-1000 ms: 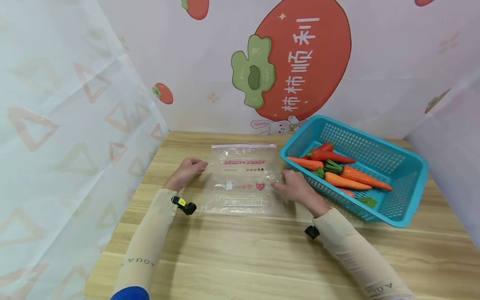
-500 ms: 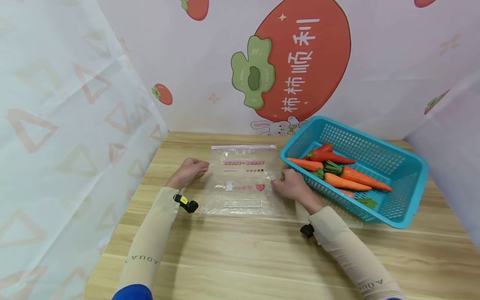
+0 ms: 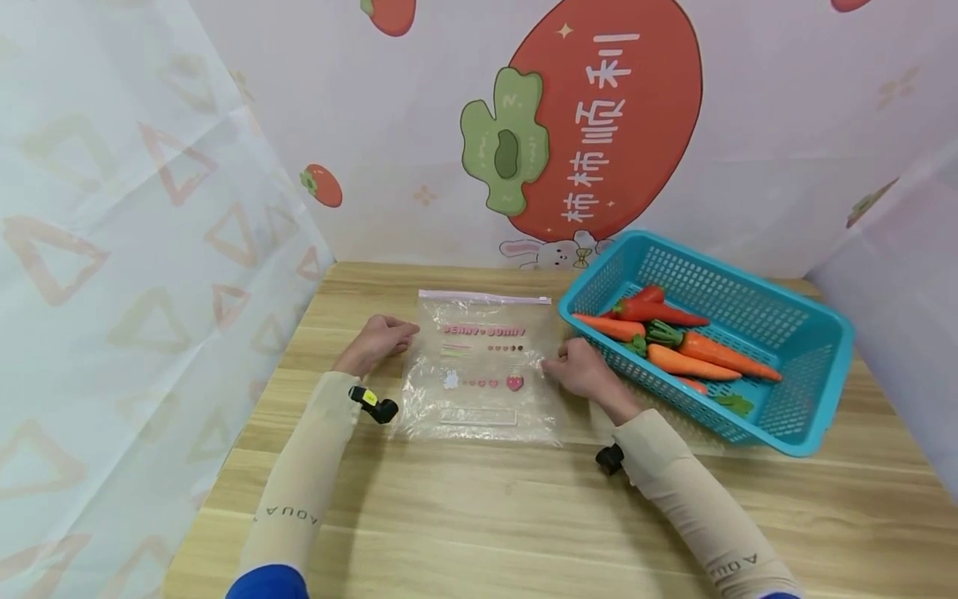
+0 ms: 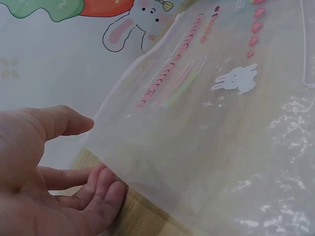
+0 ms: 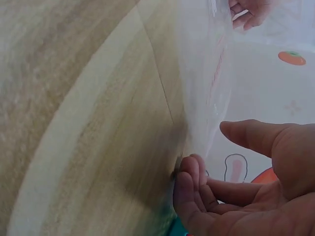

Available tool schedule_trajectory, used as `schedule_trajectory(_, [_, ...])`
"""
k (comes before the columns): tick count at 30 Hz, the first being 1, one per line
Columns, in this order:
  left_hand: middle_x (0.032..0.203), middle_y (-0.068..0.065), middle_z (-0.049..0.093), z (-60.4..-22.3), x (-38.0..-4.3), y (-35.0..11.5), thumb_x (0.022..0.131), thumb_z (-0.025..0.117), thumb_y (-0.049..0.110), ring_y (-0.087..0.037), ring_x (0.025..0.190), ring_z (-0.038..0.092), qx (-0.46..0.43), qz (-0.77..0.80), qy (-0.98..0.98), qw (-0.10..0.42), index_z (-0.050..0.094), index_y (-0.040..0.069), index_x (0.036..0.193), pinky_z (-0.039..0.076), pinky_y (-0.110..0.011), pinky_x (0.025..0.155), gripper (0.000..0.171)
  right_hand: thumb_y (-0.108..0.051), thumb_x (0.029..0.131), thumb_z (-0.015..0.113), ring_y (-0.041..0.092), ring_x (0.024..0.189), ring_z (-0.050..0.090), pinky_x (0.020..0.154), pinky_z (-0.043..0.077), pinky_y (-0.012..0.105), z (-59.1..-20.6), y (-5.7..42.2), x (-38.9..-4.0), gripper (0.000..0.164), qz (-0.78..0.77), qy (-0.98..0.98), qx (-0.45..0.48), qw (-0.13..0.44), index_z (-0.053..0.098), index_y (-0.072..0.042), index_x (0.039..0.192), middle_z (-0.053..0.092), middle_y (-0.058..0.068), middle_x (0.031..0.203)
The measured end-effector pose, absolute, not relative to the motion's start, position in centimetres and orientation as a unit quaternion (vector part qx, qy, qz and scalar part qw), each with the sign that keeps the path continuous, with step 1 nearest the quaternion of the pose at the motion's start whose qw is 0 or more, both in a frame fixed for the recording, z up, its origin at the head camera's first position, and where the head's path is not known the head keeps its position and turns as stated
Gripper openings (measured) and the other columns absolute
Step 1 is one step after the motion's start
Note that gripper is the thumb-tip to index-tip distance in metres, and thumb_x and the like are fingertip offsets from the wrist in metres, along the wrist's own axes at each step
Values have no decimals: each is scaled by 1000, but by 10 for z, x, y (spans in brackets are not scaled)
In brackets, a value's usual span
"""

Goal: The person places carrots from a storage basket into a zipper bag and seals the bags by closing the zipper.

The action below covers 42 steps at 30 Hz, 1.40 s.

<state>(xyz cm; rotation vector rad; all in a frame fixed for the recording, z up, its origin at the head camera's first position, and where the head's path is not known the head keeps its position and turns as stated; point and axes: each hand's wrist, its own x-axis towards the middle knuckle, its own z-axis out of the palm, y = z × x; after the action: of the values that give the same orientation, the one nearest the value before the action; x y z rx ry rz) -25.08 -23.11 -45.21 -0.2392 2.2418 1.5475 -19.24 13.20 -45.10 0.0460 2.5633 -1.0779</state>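
A clear zip bag (image 3: 479, 366) with pink print lies flat on the table, its pale pink zip strip (image 3: 479, 297) at the far side. At the bag's left edge is my left hand (image 3: 380, 339). In the left wrist view its fingertips (image 4: 110, 189) touch the bag's edge, while the thumb (image 4: 74, 122) stands apart from them. Along the right edge rests my right hand (image 3: 587, 373), between bag and basket. The right wrist view shows loosely bent fingers (image 5: 189, 184) on the table by the bag, with the thumb (image 5: 241, 132) held away.
A turquoise plastic basket (image 3: 812, 320) stands at the right, close behind my right hand. Inside lie several carrots (image 3: 696, 363), red chili peppers (image 3: 659, 312) and some green leaf. The wooden table (image 3: 479, 516) meets a printed wall covering (image 3: 404, 166) at the back and sides.
The bag has slid slightly toward me and its print sits lower and a little left. My left hand has crept slightly right; the right hand has barely moved.
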Motion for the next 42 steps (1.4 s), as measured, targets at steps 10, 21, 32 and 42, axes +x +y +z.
schedule_trajectory(10, [145, -23, 55, -458, -243, -232, 108, 58, 16, -23, 122, 61, -79, 584, 792, 158, 50, -13, 143, 53, -30, 111, 47, -21, 103, 64, 13, 57, 41, 50, 32, 25, -452, 130, -197, 29, -363, 914, 3, 182, 70, 0, 82, 45, -1, 64])
schedule_trajectory(21, [136, -28, 64, -460, -235, -226, 106, 61, 9, -6, 97, 66, -89, 604, 786, 100, 60, -13, 136, 57, -14, 84, 38, -17, 101, 67, 11, 50, 34, 49, 27, 25, -458, 133, -202, 33, -371, 913, 7, 169, 66, -6, 70, 35, -5, 54])
schedule_trajectory(32, [125, -19, 70, -458, -228, -227, 105, 64, 11, -6, 95, 68, -103, 614, 777, 87, 60, -8, 137, 59, -16, 86, 38, -10, 98, 67, 13, 50, 30, 49, 25, 26, -459, 129, -205, 46, -391, 905, 2, 169, 47, -13, 57, 32, -4, 54])
schedule_trajectory(42, [122, -13, 72, -448, -219, -234, 104, 68, 15, -4, 95, 68, -112, 615, 778, 61, 62, -5, 136, 58, -15, 84, 39, -15, 99, 68, 20, 87, 64, 73, 53, 27, -455, 121, -199, 21, -394, 908, 4, 143, 76, 1, 112, 74, 12, 100])
